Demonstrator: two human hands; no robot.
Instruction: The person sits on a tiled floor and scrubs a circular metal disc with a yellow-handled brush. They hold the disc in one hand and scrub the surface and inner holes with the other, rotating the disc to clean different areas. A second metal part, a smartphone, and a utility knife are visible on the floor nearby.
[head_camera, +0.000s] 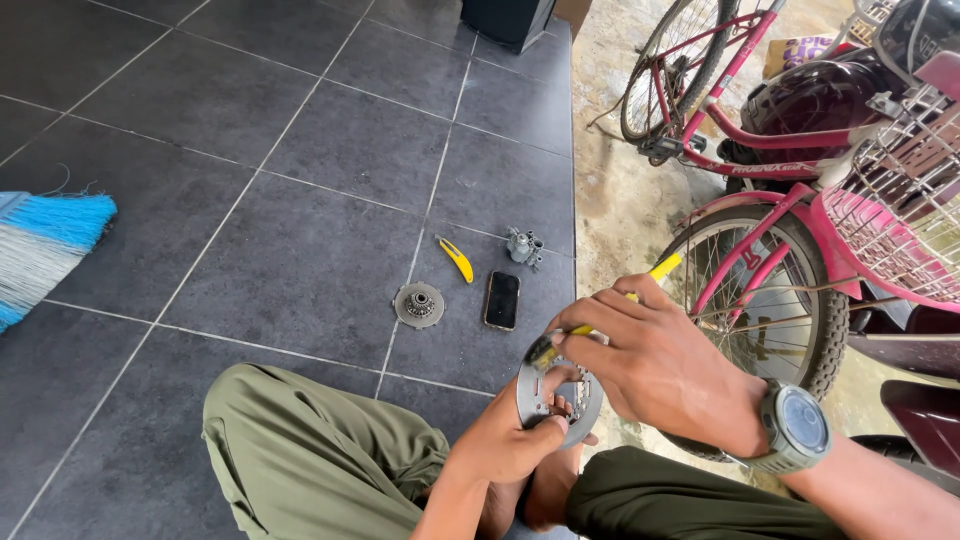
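Two hands: both are engaged on one metal disc (545, 395), held above the crossed legs and bare feet.
Left hand (505, 445): closed on the disc from below, thumb laid across the lower rim, fingers curled behind it.
Disc: round, grey, perforated, held upright and tilted toward the camera.
Right hand (655, 365): fingers pressed together around a yellow-handled tool (600, 315); a watch (795, 425) is worn on the wrist.
Tool: its dark tip is set against the upper left of the disc; the yellow handle projects past the knuckles toward the wheel.
Floor (300, 260): dark grey tiles.
Round part (419, 305): a second, smaller metal piece, laid flat on the tiles ahead of the knees.
Phone (502, 300): placed just beside the round part, screen up.
Knife (457, 259): yellow, lying beyond the phone.
Small casting (524, 246): grey, near the tile edge.
Broom (45, 250): blue bristles, far left.
Bicycles (760, 180): pink frames, parked on the right; a wire basket (900, 215) is fitted to the nearer one.
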